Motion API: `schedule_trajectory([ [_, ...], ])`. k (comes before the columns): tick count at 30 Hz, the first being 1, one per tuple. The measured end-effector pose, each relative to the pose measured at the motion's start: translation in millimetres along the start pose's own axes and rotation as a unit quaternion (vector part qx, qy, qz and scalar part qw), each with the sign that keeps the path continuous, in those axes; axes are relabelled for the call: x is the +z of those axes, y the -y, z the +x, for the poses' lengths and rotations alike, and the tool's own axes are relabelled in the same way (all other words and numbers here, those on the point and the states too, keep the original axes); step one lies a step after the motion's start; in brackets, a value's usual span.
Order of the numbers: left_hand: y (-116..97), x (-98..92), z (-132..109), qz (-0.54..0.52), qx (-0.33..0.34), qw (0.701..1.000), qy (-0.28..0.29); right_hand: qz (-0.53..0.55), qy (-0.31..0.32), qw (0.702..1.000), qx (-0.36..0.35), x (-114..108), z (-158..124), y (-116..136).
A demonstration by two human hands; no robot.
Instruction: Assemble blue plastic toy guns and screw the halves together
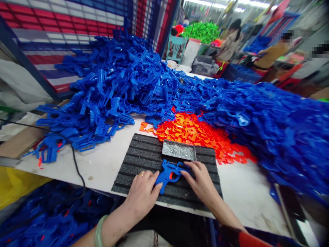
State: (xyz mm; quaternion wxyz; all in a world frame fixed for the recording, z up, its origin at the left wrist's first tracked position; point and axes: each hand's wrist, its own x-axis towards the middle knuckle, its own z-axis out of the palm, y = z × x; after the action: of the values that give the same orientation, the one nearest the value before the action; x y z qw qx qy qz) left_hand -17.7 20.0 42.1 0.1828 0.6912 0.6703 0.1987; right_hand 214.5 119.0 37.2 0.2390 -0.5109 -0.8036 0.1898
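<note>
Blue plastic toy gun (169, 175) lay on a ridged black mat (133, 175), right under the fingers. The fingers of the right hand (202, 181) curved over its front end and gripped it. The fingers of the left hand (142, 192) pressed on its handle side, so both hands held it. A gold ring (140, 174) sat on one left finger, and a pale green bangle (99, 233) circled the left wrist. Just past the fingertips was a metal tray (178, 142) full of tiny silver bits (179, 151). Past that lay a heap of orange plastic pieces (195, 137), and a huge heap of blue plastic gun parts (108, 85) spread over the white table (102, 168). More blue parts (51, 216) lay below the table, left of the fingers. A black cord (77, 171) ran over the table. Far beyond the fingers, other people (230, 41) sat at work.
</note>
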Motion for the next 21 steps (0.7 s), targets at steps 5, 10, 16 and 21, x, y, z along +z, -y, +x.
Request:
schedule_trajectory([
  [5,-11.5,-20.5,48.0,0.011,0.034,0.996,-0.076,-0.108,-0.002,0.990,-0.089,-15.5,37.2,10.1],
  [10,-37.5,-28.1,128.5,0.110,0.066,0.992,0.021,-0.155,0.105,0.981,-0.039,-6.0,84.1,13.7],
  [16,-44.0,-22.5,157.2,0.143,0.052,0.987,0.049,-0.125,0.117,0.985,-0.025,3.2,92.4,5.6],
  [21,-35.1,-20.1,152.1,0.132,0.057,0.989,0.042,-0.094,0.081,0.992,-0.032,4.4,87.9,4.3],
])
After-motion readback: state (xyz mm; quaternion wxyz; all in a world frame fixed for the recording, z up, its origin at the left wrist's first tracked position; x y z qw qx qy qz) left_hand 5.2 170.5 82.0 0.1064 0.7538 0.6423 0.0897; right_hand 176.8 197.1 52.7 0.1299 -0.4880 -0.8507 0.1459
